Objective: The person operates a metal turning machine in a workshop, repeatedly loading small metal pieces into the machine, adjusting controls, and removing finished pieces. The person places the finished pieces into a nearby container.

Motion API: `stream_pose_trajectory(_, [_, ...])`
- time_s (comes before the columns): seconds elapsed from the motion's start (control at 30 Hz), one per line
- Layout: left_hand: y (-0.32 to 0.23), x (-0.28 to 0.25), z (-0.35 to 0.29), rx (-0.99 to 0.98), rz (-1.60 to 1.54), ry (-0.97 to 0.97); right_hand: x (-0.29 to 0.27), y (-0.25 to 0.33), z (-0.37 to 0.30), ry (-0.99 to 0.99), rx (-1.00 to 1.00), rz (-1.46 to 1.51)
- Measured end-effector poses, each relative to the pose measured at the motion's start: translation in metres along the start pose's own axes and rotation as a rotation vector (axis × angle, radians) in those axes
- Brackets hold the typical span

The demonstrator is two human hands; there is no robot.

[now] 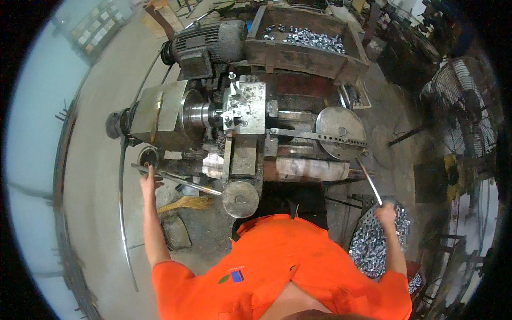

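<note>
My left hand (149, 182) is at the outer end of a long metal lever (192, 185), one finger lying over the rod and the others bent below it. That lever runs to a round metal disc (240, 200) at the front of a lathe. My right hand (385, 213) is wrapped round a thin steel handle (370, 181), whose upper end meets a perforated flat bar (320, 137) by a larger disc (341, 132). Between the hands, the lathe's tool post (245, 106) stands close to the chuck (200, 113). Whatever is inside the chuck is too small to name.
A dark electric motor (208, 45) and a wooden box (306, 58) of shiny metal parts stand behind the lathe. Below my right hand lies a heap of similar parts (370, 245). A straw broom (189, 203) lies at left; a large fan (461, 106) stands far right.
</note>
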State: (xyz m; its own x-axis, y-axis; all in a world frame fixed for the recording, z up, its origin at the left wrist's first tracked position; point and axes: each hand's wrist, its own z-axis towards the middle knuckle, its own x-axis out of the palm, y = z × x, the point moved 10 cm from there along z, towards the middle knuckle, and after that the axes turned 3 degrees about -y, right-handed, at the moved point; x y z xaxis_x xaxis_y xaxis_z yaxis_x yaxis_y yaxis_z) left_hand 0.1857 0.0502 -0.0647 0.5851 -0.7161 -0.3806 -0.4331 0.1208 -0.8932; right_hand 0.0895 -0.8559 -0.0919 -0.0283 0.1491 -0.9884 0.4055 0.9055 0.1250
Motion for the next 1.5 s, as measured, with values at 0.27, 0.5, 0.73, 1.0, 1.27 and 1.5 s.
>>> stream_pose_trajectory(0.27, [0.020,0.036,0.028,0.029,-0.093,-0.036,0.118,0.010,-0.077,0.177,0.278,1.072])
stream_pose_trajectory(0.5, [0.035,0.024,0.036,-0.027,-0.004,-0.045,0.038,0.081,-0.094,0.215,0.328,0.991])
stream_pose_trajectory(0.73, [0.020,0.025,0.017,-0.093,0.155,0.028,0.000,0.066,-0.063,-0.005,0.031,0.577])
stream_pose_trajectory(1.0, [0.019,0.040,0.016,-0.094,0.056,0.043,-0.032,-0.039,0.104,-0.033,0.108,-0.282])
stream_pose_trajectory(1.27, [0.076,0.007,0.033,-0.136,-0.361,-0.014,-0.064,0.048,0.117,-0.549,-0.003,-0.171])
stream_pose_trajectory(1.5, [0.139,0.072,0.045,0.457,1.084,0.241,-0.059,0.073,0.074,-0.647,-0.088,-0.107])
